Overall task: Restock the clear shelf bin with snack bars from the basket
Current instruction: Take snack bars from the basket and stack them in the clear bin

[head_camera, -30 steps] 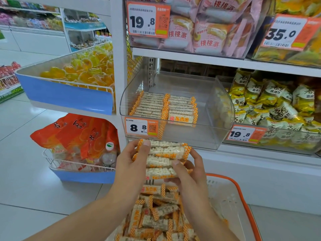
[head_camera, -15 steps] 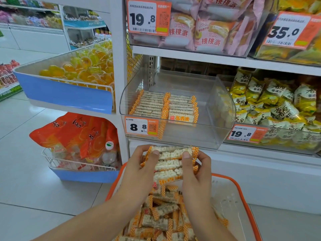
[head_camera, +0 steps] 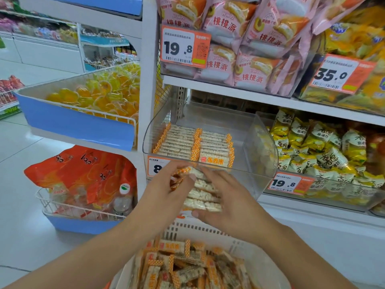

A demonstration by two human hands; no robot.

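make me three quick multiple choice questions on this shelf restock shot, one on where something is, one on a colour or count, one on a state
1. Where is the stack of snack bars held?
A. deep inside the clear shelf bin
B. in front of the clear shelf bin, above the basket
C. on the floor

2. What colour are the wrapper ends of the bars in the clear shelf bin?
A. orange
B. green
C. purple

3. How full is the clear shelf bin?
A. packed to the top
B. wholly empty
C. partly filled, right side bare

Answers:
1. B: the left hand and right hand grip the stack before the bin's front wall, with the basket below.
2. A: both rows of bars in the bin show orange checked ends.
3. C: two rows lie at the left; the right part holds none.
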